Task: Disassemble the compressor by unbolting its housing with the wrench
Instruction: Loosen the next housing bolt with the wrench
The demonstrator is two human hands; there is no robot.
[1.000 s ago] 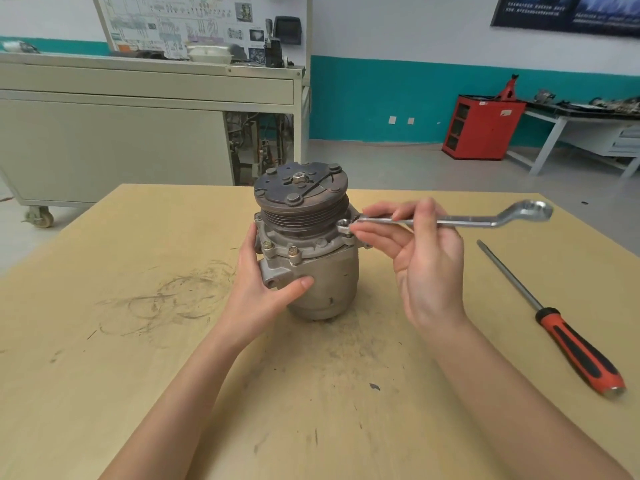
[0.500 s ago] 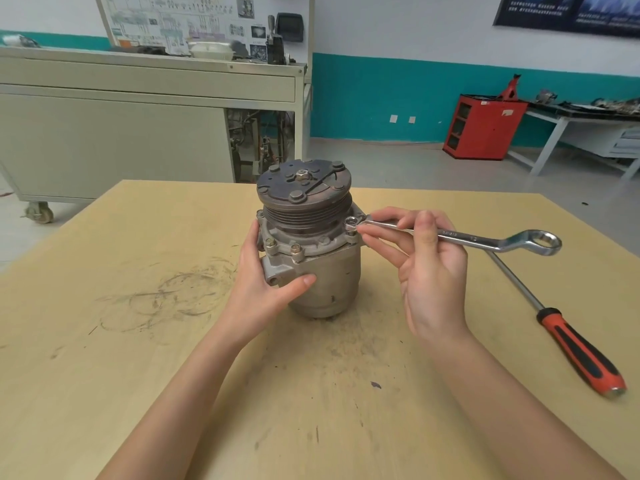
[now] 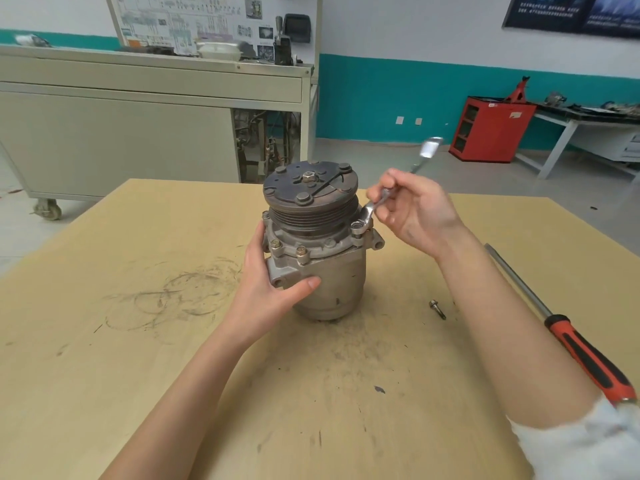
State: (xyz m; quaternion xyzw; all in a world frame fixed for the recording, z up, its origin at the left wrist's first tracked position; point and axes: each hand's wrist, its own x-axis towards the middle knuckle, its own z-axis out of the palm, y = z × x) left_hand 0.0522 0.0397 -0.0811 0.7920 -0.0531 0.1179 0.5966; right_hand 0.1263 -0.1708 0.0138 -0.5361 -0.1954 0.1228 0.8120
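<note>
Upright on a pale, scuffed wooden table (image 3: 104,341), midway between its left and right edges and nearer the far edge: the compressor (image 3: 332,282), a squat cylinder of dull grey cast metal. On top, a round, dark clutch plate (image 3: 310,183) with a central nut and raised rivets, above a ribbed pulley. Around the housing rim, hex-headed flange bolts (image 3: 301,251) seated in lugs.

Left hand (image 3: 273,289) wrapped round the housing's near left side, thumb (image 3: 304,284) laid across the front, other fingers out of sight behind the casting.

Right hand (image 3: 415,209) raised just right of the pulley, fingers (image 3: 381,194) curled, pinching the shank of a bright polished wrench (image 3: 371,208). Ring end down on a bolt at the housing's right side, apparently seated over its head, though partly hidden. Shank slanting up toward the far right corner, free end motion-blurred.

Flat on the table, near the compressor on the side of the right edge: one small dark loose bolt (image 3: 437,309). Closer to the right edge, beside the right forearm: a screwdriver (image 3: 588,358), long round steel shank, moulded red and black handle pointing to the near right corner. At that corner, a white fuzzy sleeve (image 3: 581,445).

Toward the left edge, dark looping scuff marks (image 3: 173,299); gritty smudges in front of the compressor.

Beyond the far edge, a grey sheet-metal cart (image 3: 138,133) on casters and a red cabinet (image 3: 491,129).
</note>
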